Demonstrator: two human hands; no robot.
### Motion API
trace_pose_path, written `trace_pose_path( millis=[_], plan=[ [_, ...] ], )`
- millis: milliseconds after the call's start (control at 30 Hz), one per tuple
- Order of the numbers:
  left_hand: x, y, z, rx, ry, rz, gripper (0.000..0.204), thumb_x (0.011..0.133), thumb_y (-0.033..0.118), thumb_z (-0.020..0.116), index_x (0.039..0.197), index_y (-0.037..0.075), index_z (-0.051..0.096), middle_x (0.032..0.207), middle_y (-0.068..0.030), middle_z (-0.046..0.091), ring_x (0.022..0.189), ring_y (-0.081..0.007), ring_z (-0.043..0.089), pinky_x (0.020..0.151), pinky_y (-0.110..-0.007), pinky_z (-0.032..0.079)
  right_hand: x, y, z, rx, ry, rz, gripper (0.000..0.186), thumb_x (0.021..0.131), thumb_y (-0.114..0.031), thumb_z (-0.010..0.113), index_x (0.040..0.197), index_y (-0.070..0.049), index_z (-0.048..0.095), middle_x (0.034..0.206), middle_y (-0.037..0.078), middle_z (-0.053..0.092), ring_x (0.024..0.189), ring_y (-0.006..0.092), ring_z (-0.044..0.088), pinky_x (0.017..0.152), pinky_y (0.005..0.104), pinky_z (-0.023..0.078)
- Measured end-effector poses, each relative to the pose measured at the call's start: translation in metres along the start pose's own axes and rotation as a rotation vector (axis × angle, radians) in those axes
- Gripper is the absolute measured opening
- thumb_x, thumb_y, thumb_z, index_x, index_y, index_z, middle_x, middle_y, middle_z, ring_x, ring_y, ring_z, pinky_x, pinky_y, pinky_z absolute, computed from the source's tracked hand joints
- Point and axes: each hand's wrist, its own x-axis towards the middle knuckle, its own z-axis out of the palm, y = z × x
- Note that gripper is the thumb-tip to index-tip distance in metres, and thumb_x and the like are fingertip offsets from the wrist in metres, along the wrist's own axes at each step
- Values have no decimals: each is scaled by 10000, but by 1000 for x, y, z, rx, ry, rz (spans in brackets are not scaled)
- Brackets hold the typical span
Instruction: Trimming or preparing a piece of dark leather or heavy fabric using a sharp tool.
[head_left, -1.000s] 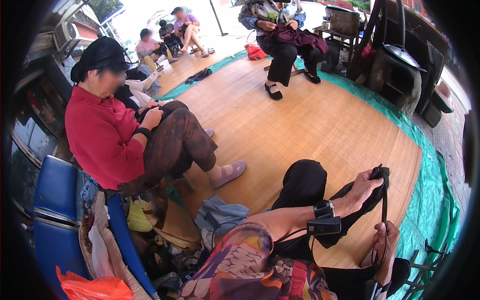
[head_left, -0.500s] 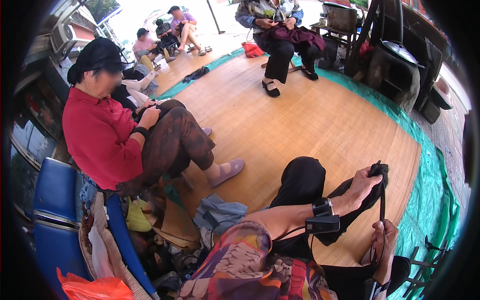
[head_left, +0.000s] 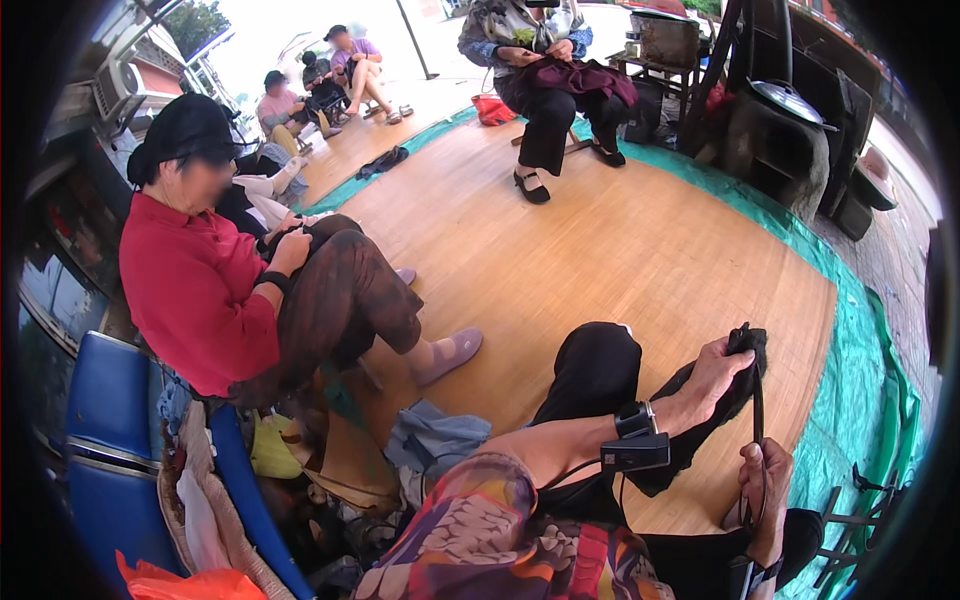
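Note:
At the right, my left hand (head_left: 712, 380) is closed on the bunched end of a black cloth (head_left: 757, 372), its arm stretched out over my knees. Below and nearer to me, my right hand (head_left: 768, 490) is closed, thumb up, around a thin dark strap (head_left: 758, 415). The strap runs nearly straight between the two hands. Its upper end meets the bunched cloth at my left fingertips; what becomes of it inside my right palm is hidden. More black fabric lies under my left forearm, and I cannot tell cloth from trouser leg there.
A person in a red top (head_left: 195, 290) sits close on my left, and another (head_left: 540, 70) sits ahead with maroon cloth. Blue seats (head_left: 110, 395), an orange-red bag (head_left: 185, 580) and blue denim cloth (head_left: 435, 435) lie left. Green sheeting (head_left: 860, 390) edges the wooden-coloured mat (head_left: 520, 260).
The view has shifted slightly. Both my hands keep their holds, and the strap between them still looks drawn out straight.

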Motion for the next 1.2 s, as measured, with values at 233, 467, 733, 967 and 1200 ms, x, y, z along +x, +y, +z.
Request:
trace_pose_path(
  millis=[233, 467, 733, 967, 1200],
  plan=[
    [5, -5, -4, 55, -81, 28, 132, 855, 140, 594, 962, 63, 595, 815, 19, 602, 691, -53, 545, 603, -212, 446, -7, -19, -3, 207, 36, 42, 548, 787, -570, 578, 724, -28, 537, 474, -9, 440, 394, 65, 384, 379, 226, 277],
    [2, -4, -2, 181, -122, 68, 190, 775, 100, 697, 938, 70, 604, 815, 22, 607, 711, -64, 562, 634, -219, 467, -7, -17, -5, 227, 49, 38, 548, 783, -573, 582, 727, -30, 532, 484, -18, 433, 402, 56, 391, 375, 217, 272],
    [5, -7, -7, -23, -55, -46, 177, 756, 88, 710, 898, 60, 608, 793, 6, 616, 708, -82, 580, 625, -236, 481, -2, -7, -8, 119, 63, 2, 591, 786, -582, 568, 664, -6, 518, 475, 2, 438, 414, 81, 428, 391, 235, 314],
    [10, -11, -9, 185, -33, -70, 154, 770, 105, 698, 891, 52, 618, 784, -3, 619, 683, -93, 578, 593, -243, 476, -2, -7, -15, 48, 39, 5, 602, 779, -568, 588, 678, 23, 531, 490, 14, 452, 435, 90, 475, 402, 236, 357],
    [13, -12, -13, 83, 89, 10, 95, 806, 133, 670, 837, 50, 638, 760, -1, 624, 655, -88, 576, 565, -242, 469, -5, -17, -20, 5, 84, -2, 620, 767, -583, 591, 683, 30, 543, 502, 25, 472, 442, 102, 484, 413, 241, 374]
  ],
)
